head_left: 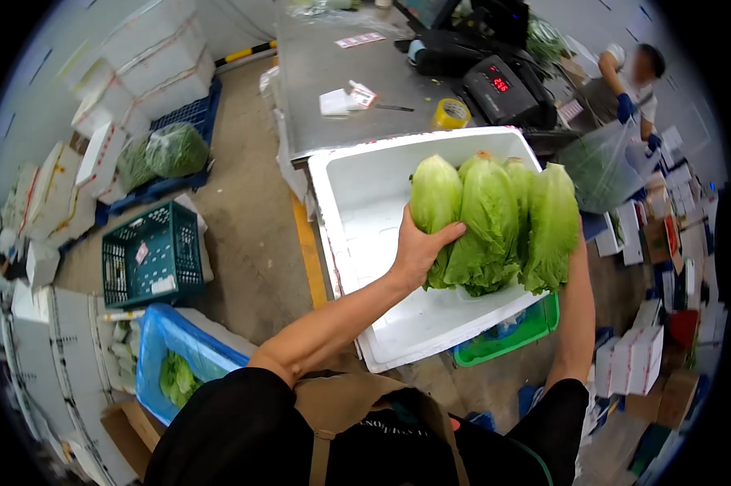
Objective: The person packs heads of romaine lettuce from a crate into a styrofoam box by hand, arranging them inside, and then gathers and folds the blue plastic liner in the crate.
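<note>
Several heads of green lettuce (485, 219) are pressed together between my two hands, above the right part of a white foam box (365, 206). My left hand (424, 247) grips the bunch from its left side, with the thumb lying across the leaves. On the far right side my right hand (578, 247) is almost wholly hidden behind the outermost head. The pale stem ends point away from me. Bare white floor of the box shows to the left of the lettuce.
Beyond the box, a metal table (317, 65) holds yellow tape (451, 113), labels and a scale (503, 89). A green basket (507, 332) sits below. At left are a blue-lined bin (151, 364) and a dark green crate (153, 255). Another person (624, 89) holds a plastic bag at right.
</note>
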`<state>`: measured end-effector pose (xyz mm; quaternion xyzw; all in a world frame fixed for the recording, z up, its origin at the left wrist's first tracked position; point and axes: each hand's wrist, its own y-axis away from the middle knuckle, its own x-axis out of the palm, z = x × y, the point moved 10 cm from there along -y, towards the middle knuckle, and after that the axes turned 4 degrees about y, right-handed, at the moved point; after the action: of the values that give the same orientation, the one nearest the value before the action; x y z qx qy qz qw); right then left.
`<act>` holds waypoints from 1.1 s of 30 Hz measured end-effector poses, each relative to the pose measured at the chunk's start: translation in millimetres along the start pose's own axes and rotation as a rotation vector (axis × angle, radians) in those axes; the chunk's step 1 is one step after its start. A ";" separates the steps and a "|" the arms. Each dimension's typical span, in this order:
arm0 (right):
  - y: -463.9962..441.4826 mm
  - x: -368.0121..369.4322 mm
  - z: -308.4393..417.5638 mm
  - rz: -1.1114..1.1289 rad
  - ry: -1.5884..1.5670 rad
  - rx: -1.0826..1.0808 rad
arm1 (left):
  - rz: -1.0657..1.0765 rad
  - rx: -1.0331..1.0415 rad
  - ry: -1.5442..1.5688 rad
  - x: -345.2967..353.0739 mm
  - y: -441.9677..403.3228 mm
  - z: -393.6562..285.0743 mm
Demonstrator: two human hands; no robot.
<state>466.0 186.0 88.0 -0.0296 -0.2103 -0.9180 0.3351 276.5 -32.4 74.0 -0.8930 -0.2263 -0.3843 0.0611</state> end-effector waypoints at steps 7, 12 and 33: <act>-79.3 60.5 -71.2 0.279 0.057 0.262 | -0.387 0.019 0.051 -67.0 48.8 20.5; -119.7 91.0 -123.8 0.460 0.088 0.446 | -0.653 0.031 0.019 -101.5 74.6 43.7; -151.9 237.2 -314.4 1.176 0.206 0.954 | -1.448 0.111 0.071 -139.0 118.3 152.5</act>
<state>214.3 19.8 -207.3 0.0970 -0.5014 -0.3962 0.7630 346.7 -144.2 -123.9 -0.5018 -0.7777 -0.3449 -0.1560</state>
